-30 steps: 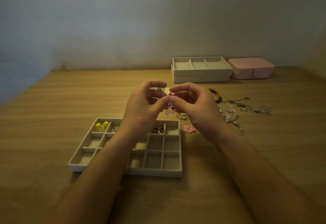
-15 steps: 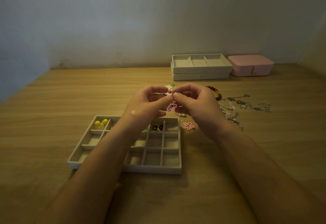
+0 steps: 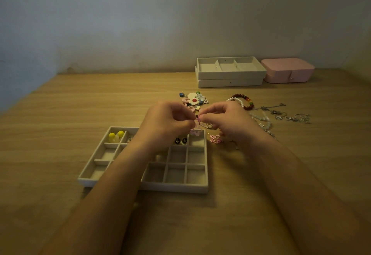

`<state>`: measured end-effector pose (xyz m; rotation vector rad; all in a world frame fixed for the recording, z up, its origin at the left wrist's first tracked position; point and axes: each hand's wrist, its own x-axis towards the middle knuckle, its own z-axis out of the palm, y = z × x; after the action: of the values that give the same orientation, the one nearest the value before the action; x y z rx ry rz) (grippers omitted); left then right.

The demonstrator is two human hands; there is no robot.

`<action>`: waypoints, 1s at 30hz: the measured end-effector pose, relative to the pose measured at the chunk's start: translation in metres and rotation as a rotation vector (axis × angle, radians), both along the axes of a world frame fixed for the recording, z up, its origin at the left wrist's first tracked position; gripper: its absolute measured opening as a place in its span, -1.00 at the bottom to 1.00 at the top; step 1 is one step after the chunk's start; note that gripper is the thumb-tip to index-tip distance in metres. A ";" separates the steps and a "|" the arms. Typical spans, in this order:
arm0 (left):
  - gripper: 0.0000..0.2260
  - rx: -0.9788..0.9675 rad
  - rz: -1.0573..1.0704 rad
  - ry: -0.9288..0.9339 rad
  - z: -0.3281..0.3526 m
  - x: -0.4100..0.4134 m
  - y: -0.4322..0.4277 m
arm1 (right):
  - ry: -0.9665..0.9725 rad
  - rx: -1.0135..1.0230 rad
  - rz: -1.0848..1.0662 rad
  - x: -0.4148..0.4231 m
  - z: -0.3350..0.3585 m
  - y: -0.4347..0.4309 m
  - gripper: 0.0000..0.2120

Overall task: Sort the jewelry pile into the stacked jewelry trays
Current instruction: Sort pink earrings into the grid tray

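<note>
The left hand [image 3: 166, 123] and right hand [image 3: 227, 121] pinch, fingers curled, probably one pink earring [image 3: 194, 132] over the tray [image 3: 174, 188].

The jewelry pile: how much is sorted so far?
Barely started: yellow earrings and dark oval studs sit in far compartments of the grid tray. The left hand and right hand pinch a pink flower earring above its far edge. Loose on the table: the earring pile, beaded bracelets, silver chains. The stacked trays look empty on top.
</note>
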<state>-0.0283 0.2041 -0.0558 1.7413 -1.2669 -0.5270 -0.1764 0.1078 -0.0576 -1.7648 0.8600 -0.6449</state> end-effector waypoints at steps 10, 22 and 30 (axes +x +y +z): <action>-0.80 0.101 -0.012 -0.190 -0.002 -0.002 0.000 | 0.178 -0.055 0.081 -0.001 -0.001 0.000 -0.96; -0.85 0.072 -0.045 -0.430 0.003 -0.008 0.004 | 0.282 -0.203 0.105 0.001 -0.005 0.000 -0.84; -0.85 0.195 -0.124 -0.422 0.004 -0.011 0.006 | 0.318 -0.240 0.124 0.001 -0.003 0.002 -0.78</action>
<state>-0.0396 0.2098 -0.0520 2.0165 -1.6720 -0.3727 -0.1751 0.1094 -0.0609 -2.1586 0.9051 -0.4033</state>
